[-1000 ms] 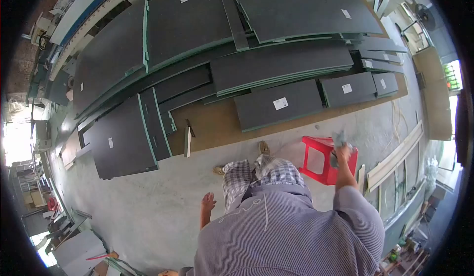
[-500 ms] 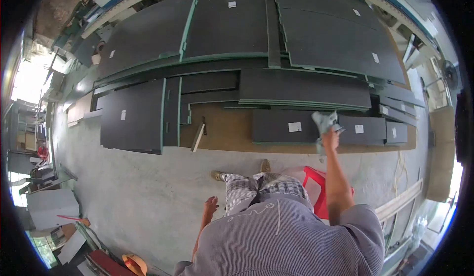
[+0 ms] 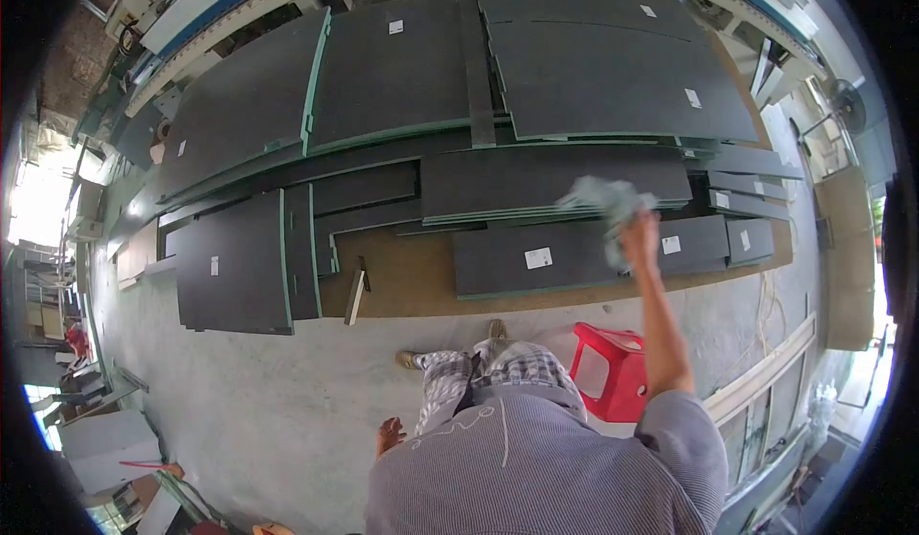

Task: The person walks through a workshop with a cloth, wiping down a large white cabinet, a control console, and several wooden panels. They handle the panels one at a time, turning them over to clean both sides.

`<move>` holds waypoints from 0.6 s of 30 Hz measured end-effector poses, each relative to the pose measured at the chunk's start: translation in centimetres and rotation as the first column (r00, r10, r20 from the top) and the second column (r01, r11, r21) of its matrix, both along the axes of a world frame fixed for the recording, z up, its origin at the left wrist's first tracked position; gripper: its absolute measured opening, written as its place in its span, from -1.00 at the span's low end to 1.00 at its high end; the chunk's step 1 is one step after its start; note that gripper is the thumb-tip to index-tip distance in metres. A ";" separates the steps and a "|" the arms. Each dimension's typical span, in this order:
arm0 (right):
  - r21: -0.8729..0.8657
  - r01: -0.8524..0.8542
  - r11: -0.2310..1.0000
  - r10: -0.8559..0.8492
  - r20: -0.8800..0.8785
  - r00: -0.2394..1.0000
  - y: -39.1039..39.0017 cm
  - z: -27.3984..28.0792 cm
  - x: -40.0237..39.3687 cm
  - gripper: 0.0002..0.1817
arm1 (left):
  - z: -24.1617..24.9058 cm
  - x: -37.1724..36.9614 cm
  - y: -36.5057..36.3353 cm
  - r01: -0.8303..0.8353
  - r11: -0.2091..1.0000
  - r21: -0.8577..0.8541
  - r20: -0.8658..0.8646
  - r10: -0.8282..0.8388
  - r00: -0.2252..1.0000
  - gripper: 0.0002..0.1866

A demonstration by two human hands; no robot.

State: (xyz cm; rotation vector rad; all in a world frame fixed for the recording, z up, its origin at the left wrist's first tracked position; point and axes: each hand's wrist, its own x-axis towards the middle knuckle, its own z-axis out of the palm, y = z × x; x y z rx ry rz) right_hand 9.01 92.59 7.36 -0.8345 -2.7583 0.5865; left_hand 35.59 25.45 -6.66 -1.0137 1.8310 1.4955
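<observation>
Right hand (image 3: 639, 236) raised, fingers clenched on pale cloth (image 3: 605, 198), cloth in air above dark panels (image 3: 536, 257) on floor. Left hand (image 3: 390, 434) low beside hip, loose, holding nothing. Judgement: cloth not touching any panel, wiping not yet begun.

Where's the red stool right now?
In the head view, the red stool stands on the concrete floor at the person's right, beside the checked trouser leg, below the raised right arm.
</observation>
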 end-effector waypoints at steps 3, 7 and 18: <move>0.058 0.365 0.929 -0.369 0.081 0.926 12.8 -0.7 -1.2 -0.45 | 1.5 -0.8 -0.3 0.419 0.886 -0.196 0.228 -0.375 0.899 -0.55; 0.054 0.609 0.792 -0.607 0.180 0.774 16.4 0.3 -4.9 -0.45 | 4.8 -2.9 1.0 0.009 0.988 -0.153 0.178 0.019 0.984 -0.58; 0.206 -0.395 0.895 0.391 0.064 0.918 -25.7 -6.3 -17.1 -0.65 | 0.2 0.0 1.4 0.056 0.994 -0.094 -0.093 -0.065 0.993 -0.52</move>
